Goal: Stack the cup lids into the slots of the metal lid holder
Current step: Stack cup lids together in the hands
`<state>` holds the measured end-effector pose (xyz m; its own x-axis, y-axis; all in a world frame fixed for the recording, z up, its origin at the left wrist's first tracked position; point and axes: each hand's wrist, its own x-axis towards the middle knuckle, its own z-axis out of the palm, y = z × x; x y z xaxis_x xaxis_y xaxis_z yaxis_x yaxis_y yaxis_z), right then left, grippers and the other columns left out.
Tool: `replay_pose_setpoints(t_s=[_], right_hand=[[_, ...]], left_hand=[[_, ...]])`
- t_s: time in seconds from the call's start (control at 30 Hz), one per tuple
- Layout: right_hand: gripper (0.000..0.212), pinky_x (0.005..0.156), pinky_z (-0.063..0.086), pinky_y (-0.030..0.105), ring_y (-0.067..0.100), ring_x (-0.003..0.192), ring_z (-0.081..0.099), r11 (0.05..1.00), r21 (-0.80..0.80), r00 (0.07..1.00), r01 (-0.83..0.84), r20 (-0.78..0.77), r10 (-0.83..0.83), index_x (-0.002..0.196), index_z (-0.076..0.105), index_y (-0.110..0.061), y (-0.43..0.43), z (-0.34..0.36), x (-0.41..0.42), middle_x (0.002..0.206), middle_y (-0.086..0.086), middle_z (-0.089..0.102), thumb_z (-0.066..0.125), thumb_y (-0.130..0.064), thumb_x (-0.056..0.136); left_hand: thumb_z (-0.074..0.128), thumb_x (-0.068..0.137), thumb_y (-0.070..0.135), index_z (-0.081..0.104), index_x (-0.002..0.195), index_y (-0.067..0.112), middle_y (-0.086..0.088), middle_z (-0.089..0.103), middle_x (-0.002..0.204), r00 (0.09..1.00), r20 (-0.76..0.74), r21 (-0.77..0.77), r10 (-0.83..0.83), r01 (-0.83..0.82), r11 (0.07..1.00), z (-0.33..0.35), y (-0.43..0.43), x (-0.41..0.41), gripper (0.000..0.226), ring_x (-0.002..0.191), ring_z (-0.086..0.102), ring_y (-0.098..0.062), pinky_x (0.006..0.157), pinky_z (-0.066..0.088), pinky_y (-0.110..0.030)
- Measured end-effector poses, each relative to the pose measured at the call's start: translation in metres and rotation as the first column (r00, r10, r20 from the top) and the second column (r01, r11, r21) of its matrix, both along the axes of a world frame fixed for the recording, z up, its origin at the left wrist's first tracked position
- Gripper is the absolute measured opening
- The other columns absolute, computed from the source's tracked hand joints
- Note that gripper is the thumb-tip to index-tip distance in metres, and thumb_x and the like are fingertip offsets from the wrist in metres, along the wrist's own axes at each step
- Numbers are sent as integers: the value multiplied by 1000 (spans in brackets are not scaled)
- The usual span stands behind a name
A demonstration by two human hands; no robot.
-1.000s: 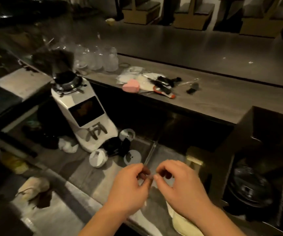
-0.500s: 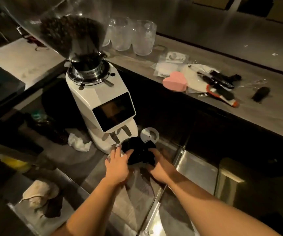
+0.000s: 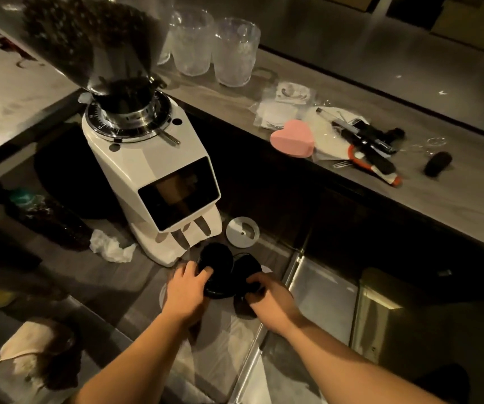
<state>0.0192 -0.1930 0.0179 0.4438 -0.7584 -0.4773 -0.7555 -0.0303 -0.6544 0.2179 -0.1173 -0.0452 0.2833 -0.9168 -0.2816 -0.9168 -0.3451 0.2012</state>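
Observation:
Two stacks of black cup lids lie on the dark counter just in front of the white coffee grinder. My left hand [image 3: 184,293] grips the left black lid stack [image 3: 219,269]. My right hand [image 3: 267,295] curls its fingers round the right black lid stack [image 3: 245,268]. A white lid [image 3: 163,295] peeks out under my left hand. A round silver lid [image 3: 242,231] lies flat beyond the black stacks. I see no metal lid holder in this view.
The white coffee grinder [image 3: 159,176] with its bean hopper stands just behind my hands. A crumpled tissue [image 3: 111,247] lies to its left. On the raised bar top are glasses [image 3: 235,51], a pink heart box [image 3: 293,138] and pens [image 3: 360,138]. A steel sink edge [image 3: 293,275] runs at right.
The view has dropped and closed in on the grinder. Both hands went from meeting near my body to reaching forward, and they now hold the black lid stacks, slightly lifted toward me.

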Motion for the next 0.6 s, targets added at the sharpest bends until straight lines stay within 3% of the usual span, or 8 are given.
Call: replay_pose_setpoints(t_s=[0.1,0.2,0.3,0.5,0.6], right_hand=[[31,86,52,21,14,98,63,992,35,991,122,57,-124,110,65,-35,7,-1,-16,115,-8,59,62,-26,80],[31,84,54,23,11,97,65,978,85,974,191,109,-200,107,64,-40,14,4,-31,115,-11,58,65,-28,79],[29,90,52,23,8,103,62,973,99,963,208,155,-222,107,61,-45,23,10,-49,117,-13,60,65,-27,85],[36,68,50,16,3,79,65,947,137,908,290,273,-318,105,64,-36,46,42,-89,91,-11,68,71,-10,81],[32,67,48,18,4,76,63,952,57,905,301,299,-304,99,65,-35,59,62,-109,87,-14,68,73,-10,81]], left_hand=[[64,76,32,54,129,31,-6,56,116,998,10,10,-56,55,998,0,9,0,55,107,53,-32,91,44,-50],[81,55,22,66,111,24,-7,60,99,986,66,-29,-154,156,987,2,16,-7,58,91,58,-32,76,51,-44],[83,52,13,70,106,19,-10,61,96,976,133,-136,-170,188,973,6,23,-16,56,90,57,-33,77,50,-46],[77,50,6,66,101,12,-9,57,90,971,187,-293,-152,203,934,7,35,-35,52,81,57,-34,75,46,-47],[83,47,7,69,100,9,-12,61,90,967,198,-293,-161,216,932,6,45,-45,55,82,59,-35,77,50,-49]])
